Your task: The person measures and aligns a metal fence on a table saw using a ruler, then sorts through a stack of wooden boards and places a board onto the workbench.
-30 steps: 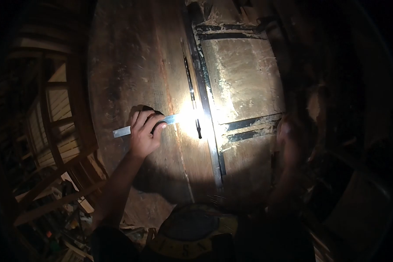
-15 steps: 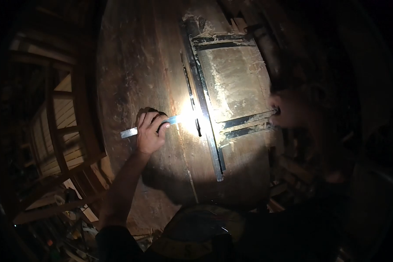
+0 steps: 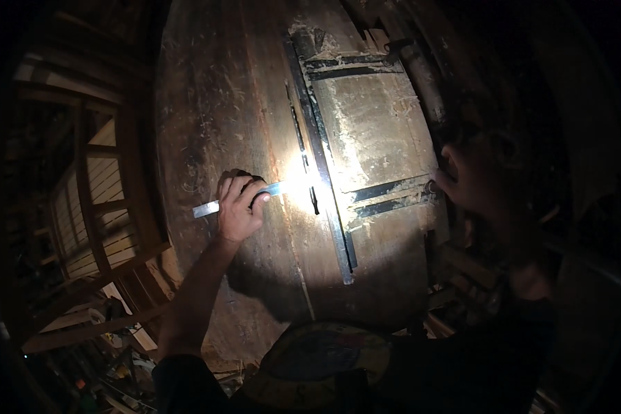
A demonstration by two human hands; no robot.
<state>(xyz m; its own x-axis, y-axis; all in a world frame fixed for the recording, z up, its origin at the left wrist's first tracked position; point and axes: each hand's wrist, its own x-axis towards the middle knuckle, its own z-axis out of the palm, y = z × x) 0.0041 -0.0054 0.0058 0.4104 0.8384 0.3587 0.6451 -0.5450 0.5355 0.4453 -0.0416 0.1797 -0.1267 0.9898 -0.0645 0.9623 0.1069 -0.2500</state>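
My left hand [image 3: 239, 208] is wrapped over a flat, shiny metal strip [image 3: 205, 209], pressed against a broad wooden slab [image 3: 207, 117]. The strip's right end fades into the lamp's glare beside a long dark metal bar [image 3: 337, 238] that runs lengthwise on the slab. At the slab's right edge, my right hand [image 3: 462, 181] is in shadow, thumb and forefinger apart with nothing visible between them. Its other fingers are hard to make out. Close to that thumb is the end of a pair of dark cross strips [image 3: 386, 190] set among pale shavings.
Another pair of dark cross strips [image 3: 355, 67] lies farther up, with shavings around it. A clamp-like metal part [image 3: 397, 47] is at the top right edge. Wooden framing [image 3: 93, 186] stands on the left, with clutter below it. Deep shadow covers the right side.
My right hand has drawn back slightly to the right from the slab's edge, and its thumb and forefinger show farther apart. My left hand and the metal strip have stayed nearly still.
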